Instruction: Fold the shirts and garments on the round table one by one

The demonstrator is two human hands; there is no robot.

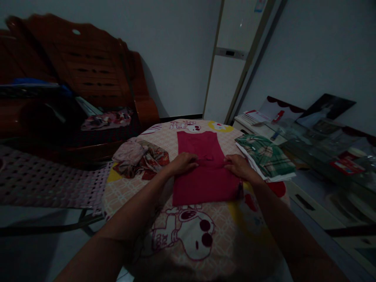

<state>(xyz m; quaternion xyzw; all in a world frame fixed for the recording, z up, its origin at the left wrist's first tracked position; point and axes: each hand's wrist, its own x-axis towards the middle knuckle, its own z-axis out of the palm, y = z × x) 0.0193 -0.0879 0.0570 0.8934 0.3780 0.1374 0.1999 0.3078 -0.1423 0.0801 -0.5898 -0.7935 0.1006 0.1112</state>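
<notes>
A dark pink garment [202, 184] lies flat in a rough rectangle on a round table with a cartoon-print tablecloth [194, 239]. My left hand [185, 163] is closed on its left side, about halfway up, fingers pinching the fabric. On the opposite side my right hand [237, 166] pinches the cloth at much the same height. A raised crease runs across the garment between both hands. What kind of garment it is, I cannot make out.
Left on the table is a crumpled heap of clothes [141, 156]. A folded green plaid cloth [266, 154] rests on white sheets at the right. Around stand a woven chair [55, 178], a wooden sofa [88, 70] and a glass-topped cabinet [317, 156].
</notes>
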